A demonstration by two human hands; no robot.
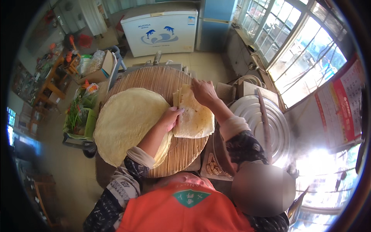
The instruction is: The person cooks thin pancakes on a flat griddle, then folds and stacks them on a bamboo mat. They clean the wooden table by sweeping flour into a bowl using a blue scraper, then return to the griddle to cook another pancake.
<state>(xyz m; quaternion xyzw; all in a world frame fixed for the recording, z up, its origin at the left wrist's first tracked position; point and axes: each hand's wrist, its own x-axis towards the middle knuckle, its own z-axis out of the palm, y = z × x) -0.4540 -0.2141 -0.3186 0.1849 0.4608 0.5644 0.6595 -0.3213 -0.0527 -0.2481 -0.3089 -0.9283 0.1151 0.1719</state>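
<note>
A round mat of thin stalks (162,76) lies before me. On its left side rests a stack of large, pale, round flatbreads (132,124). To the right of that stack is a folded flatbread (195,123) with browned spots and several layered edges. My left hand (173,116) grips its left edge, thumb on top. At its upper right edge my right hand (203,91) pinches with bent fingers; the fingertips are partly hidden from view.
A large round metal lid (278,130) with a long wooden stick (263,121) across it stands at right. Dried pieces fill a tray (205,171) near my waist. At left, a green crate (91,124) holds vegetables. A white chest freezer (162,37) stands beyond.
</note>
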